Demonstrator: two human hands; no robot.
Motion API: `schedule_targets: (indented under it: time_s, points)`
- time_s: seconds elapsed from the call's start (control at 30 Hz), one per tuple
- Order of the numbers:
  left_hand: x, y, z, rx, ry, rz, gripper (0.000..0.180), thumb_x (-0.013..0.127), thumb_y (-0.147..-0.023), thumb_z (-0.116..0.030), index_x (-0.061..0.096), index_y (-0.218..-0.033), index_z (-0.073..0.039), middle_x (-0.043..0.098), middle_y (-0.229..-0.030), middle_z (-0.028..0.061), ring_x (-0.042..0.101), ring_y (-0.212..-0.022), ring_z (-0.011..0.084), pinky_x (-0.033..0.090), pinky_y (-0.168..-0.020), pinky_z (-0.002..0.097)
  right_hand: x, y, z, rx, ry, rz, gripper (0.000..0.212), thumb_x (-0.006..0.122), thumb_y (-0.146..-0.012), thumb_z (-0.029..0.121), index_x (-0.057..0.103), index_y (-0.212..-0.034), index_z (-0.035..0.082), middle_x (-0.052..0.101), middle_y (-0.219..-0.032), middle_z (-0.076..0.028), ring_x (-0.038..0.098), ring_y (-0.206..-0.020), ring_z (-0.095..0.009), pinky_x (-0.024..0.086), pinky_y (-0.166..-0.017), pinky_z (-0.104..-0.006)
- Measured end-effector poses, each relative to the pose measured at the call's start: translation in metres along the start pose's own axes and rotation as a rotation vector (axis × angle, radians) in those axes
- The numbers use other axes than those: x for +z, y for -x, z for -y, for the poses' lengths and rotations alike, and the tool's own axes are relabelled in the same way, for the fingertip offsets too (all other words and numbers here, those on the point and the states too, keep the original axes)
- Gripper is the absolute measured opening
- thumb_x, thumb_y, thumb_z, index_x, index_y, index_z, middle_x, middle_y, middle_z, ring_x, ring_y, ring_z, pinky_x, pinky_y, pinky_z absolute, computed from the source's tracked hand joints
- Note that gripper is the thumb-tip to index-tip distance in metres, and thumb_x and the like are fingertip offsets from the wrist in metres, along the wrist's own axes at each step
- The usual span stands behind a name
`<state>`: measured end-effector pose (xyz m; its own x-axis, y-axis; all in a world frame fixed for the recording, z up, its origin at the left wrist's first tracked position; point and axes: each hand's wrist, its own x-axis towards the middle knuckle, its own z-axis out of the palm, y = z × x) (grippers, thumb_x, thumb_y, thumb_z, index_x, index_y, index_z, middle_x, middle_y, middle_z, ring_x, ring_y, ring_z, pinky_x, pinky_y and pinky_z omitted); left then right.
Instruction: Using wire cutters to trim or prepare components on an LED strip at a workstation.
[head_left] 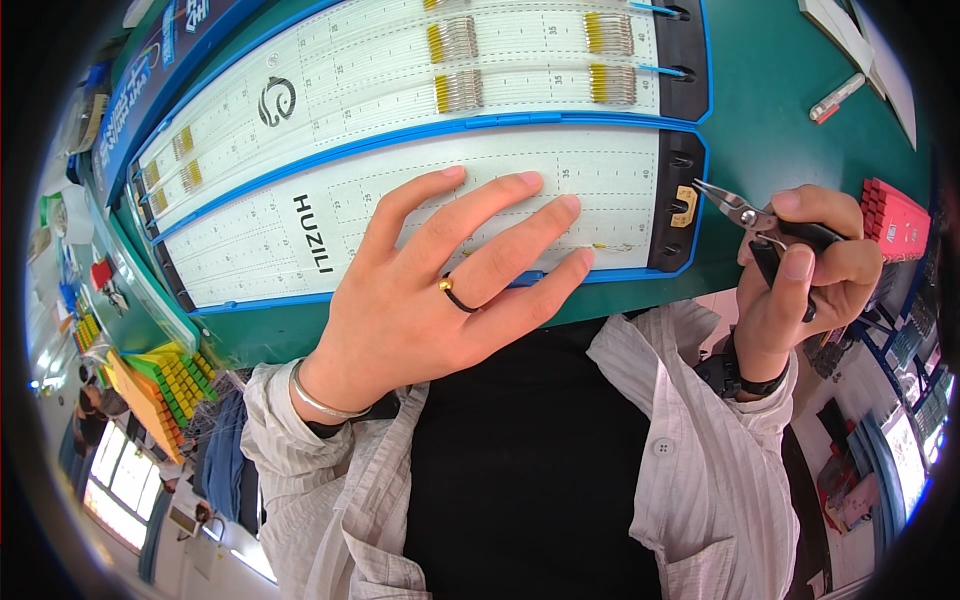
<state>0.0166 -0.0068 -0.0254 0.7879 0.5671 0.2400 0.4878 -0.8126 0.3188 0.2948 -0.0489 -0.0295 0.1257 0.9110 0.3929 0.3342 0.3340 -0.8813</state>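
My left hand (440, 270) lies spread over the near panel of a long hinged blue case (590, 280), with its fingertips on the white ruled surface. The case looks like a fishing-rig box. In my right hand (815, 250) is a pair of small pliers (745, 212) with black handles. Their tips are beside a tan patch (684, 206) on the black slotted end strip. By my left little finger, a small yellow-tipped piece (600, 246) lies along the near edge. Rows of yellow-ended wire-like bundles (612, 83) are fixed across the far panel.
A red block-shaped holder (893, 222) stands right of my right hand on the green table (770, 110). A white-and-red pen-like tube (838, 98) lies farther back. Green and yellow toothed pieces (180, 385) are at the lower left. A dark blue box (150, 95) borders the case.
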Motion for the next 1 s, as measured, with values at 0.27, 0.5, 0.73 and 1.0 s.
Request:
schedule_targets:
  time_s: [0.27, 0.5, 0.73, 1.0]
  points:
    - [-0.0012, -0.0012, -0.0003, -0.004, 0.011, 0.004, 0.046, 0.07, -0.063, -0.025, 0.074, -0.109, -0.029, 0.063, -0.128, -0.0032, 0.057, -0.118, 0.0216, 0.046, -0.097, 0.0416, -0.0026, 0.0013, -0.0013, -0.006, -0.012, -0.007, 0.026, 0.066, -0.092, 0.012, 0.04, -0.088, 0.009, 0.067, -0.101, -0.024, 0.06, -0.074, -0.017, 0.052, -0.066, -0.0267]
    - [-0.001, -0.001, -0.0004, -0.002, 0.011, 0.004, 0.047, 0.07, -0.063, -0.025, 0.074, -0.109, -0.029, 0.063, -0.128, -0.0031, 0.057, -0.118, 0.0216, 0.046, -0.097, 0.0418, -0.0017, 0.0008, -0.0015, -0.007, -0.012, -0.02, 0.026, 0.067, -0.092, 0.012, 0.041, -0.087, 0.009, 0.068, -0.101, -0.023, 0.06, -0.074, -0.016, 0.052, -0.065, -0.0263]
    - [-0.0021, -0.001, -0.0005, -0.006, 0.009, 0.014, 0.048, 0.07, -0.062, -0.025, 0.073, -0.11, -0.029, 0.062, -0.129, -0.0035, 0.057, -0.119, 0.0216, 0.046, -0.098, 0.042, -0.003, 0.0009, -0.0003, -0.007, -0.012, -0.007, 0.027, 0.067, -0.092, 0.012, 0.041, -0.087, 0.009, 0.068, -0.101, -0.024, 0.06, -0.073, -0.016, 0.052, -0.065, -0.0264]
    - [-0.0023, -0.0005, -0.0002, -0.004, 0.016, 0.017, 0.051, 0.071, -0.061, -0.025, 0.073, -0.111, -0.029, 0.062, -0.129, -0.0033, 0.057, -0.12, 0.0217, 0.046, -0.098, 0.042, -0.0021, 0.0017, -0.0007, 0.009, -0.01, -0.019, 0.027, 0.067, -0.09, 0.009, 0.041, -0.087, 0.009, 0.068, -0.1, -0.025, 0.059, -0.072, -0.016, 0.051, -0.064, -0.0254]
